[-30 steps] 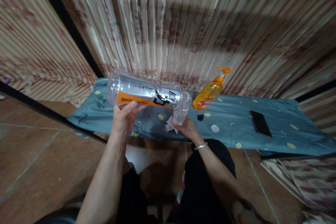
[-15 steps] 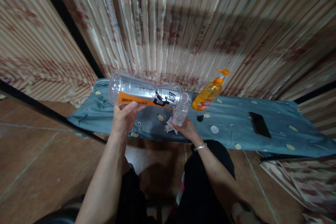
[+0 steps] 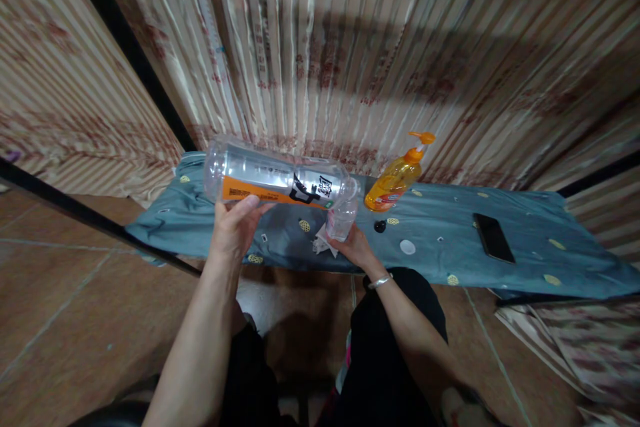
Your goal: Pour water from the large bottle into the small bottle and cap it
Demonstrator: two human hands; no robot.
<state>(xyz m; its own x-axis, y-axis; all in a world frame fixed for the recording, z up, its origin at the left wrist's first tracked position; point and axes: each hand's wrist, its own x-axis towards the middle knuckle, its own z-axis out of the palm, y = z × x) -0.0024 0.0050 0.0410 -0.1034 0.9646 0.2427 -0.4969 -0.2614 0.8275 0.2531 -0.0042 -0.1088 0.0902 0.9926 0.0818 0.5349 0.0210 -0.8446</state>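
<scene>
At the far left, black poles (image 3: pixel 125 47) slant in front of a striped curtain (image 3: pixel 360 47) with reddish floral patches, and the teal patterned cloth (image 3: pixel 540 213) begins just beside them. Next comes the left hand (image 3: pixel 234 227), closed around the underside of a large clear bottle (image 3: pixel 270 170), its thumb along the near side. That bottle lies nearly level above the cloth, its silver and orange label facing the viewer, its base to the left and its neck to the right. The neck meets the top of a small clear bottle (image 3: pixel 342 219) in this view; whether the two rims touch, I cannot tell. A crumpled white tissue (image 3: pixel 324 241) lies just beside the small bottle's lower end. The right hand (image 3: pixel 356 245) grips the small bottle low down, a silver bracelet (image 3: pixel 380 281) on its wrist. Further right are a small black object (image 3: pixel 380 227), an orange pump bottle (image 3: pixel 395 183) standing behind it, a white disc (image 3: pixel 407 247) and, well apart, a dark phone (image 3: pixel 493 237) lying on the cloth.
</scene>
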